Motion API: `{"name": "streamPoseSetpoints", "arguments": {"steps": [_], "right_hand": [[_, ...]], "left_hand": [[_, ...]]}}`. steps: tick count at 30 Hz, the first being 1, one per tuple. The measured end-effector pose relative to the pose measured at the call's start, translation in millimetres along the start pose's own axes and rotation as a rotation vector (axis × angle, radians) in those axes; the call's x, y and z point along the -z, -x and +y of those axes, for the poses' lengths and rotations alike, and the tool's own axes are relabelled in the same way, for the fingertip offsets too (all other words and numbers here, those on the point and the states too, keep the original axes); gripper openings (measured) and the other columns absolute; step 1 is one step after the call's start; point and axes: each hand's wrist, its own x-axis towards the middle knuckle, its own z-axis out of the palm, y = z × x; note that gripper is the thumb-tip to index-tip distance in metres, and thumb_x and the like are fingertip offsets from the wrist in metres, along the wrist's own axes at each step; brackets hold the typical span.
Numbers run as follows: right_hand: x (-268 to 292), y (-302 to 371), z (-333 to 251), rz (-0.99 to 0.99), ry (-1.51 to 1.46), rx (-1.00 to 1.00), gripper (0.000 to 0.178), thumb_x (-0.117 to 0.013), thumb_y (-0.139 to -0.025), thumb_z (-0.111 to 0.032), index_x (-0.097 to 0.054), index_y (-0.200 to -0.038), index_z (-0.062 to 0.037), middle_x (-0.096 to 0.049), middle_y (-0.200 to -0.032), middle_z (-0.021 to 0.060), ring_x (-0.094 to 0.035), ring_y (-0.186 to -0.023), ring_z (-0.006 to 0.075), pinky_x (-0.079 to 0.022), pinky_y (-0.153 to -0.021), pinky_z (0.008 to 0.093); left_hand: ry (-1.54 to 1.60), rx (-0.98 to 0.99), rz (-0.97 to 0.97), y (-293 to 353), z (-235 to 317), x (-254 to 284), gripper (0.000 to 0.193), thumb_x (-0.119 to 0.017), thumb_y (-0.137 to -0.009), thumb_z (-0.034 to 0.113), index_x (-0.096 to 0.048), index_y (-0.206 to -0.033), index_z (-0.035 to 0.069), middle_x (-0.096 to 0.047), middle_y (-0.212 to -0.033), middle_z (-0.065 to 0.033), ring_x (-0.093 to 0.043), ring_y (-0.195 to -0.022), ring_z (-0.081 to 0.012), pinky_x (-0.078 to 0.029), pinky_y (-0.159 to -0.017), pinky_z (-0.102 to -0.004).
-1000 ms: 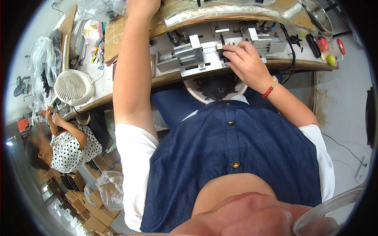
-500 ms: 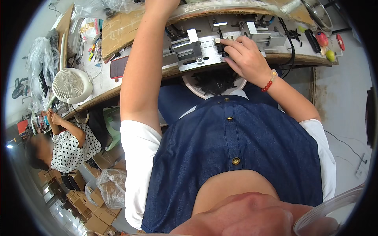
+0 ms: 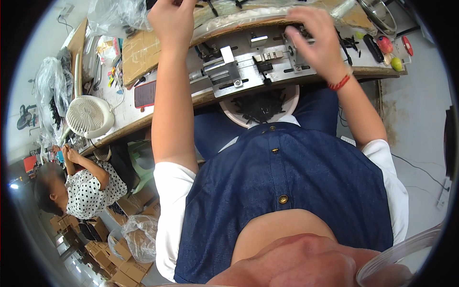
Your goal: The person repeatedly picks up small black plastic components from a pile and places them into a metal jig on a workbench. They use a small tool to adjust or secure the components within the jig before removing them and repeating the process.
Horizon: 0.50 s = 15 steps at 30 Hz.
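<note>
Lifted away from the black part (image 3: pixel 263 68), the right hand (image 3: pixel 321 45) now has a wide, seemingly empty grip, leaving the part midway along the metal fixture (image 3: pixel 247 71), apparently needing no steadying; the cropped left hand's (image 3: pixel 173 21) grip I cannot tell.

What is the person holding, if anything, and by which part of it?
The right hand is open, with nothing visible in it. The left hand is partly cut off by the top edge, so whether it holds anything cannot be told.
</note>
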Motion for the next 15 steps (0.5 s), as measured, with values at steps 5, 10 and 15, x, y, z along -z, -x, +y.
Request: {"name": "streamPoseSetpoints", "arguments": {"steps": [5, 10, 15], "right_hand": [[-12.9, -63.9, 65.1, 0.001, -0.006, -0.099, 0.014, -0.07, -0.088, -0.014, -0.069, -0.097, -0.0019, -0.064, -0.099, 0.0141, -0.059, -0.097, 0.0349, -0.047, -0.087, 0.0444], [-39.4, -95.5, 76.3, -0.223, 0.289, 0.106, 0.008, -0.07, -0.086, -0.016, -0.071, -0.088, -0.0079, -0.061, -0.094, 0.009, -0.058, -0.099, 0.0302, -0.045, -0.086, 0.0438], [-43.9, -98.2, 56.5, -0.3, 0.469, 0.132, 0.007, -0.066, -0.086, -0.014, -0.066, -0.08, -0.0113, -0.065, -0.082, 0.0117, -0.063, -0.086, 0.0312, -0.044, -0.085, 0.0445]], "left_hand": [[0.107, 0.055, -0.008, 40.8, 16.1, 7.8, 0.02, -0.072, -0.096, 0.01, -0.074, -0.115, 0.004, -0.076, -0.101, -0.0079, -0.071, -0.086, -0.0147, -0.053, -0.073, -0.0276], [0.035, 0.138, -0.212, 123.4, 30.7, 0.2, 0.023, -0.077, -0.092, 0.006, -0.075, -0.115, 0.002, -0.074, -0.102, -0.0058, -0.069, -0.085, -0.0095, -0.051, -0.067, -0.0216], [-0.157, -0.008, -0.301, 181.6, 16.1, -24.6, 0.029, -0.085, -0.08, 0.001, -0.081, -0.106, 0.011, -0.053, -0.102, -0.0028, -0.06, -0.067, -0.0066, -0.05, -0.059, -0.0256]]}}
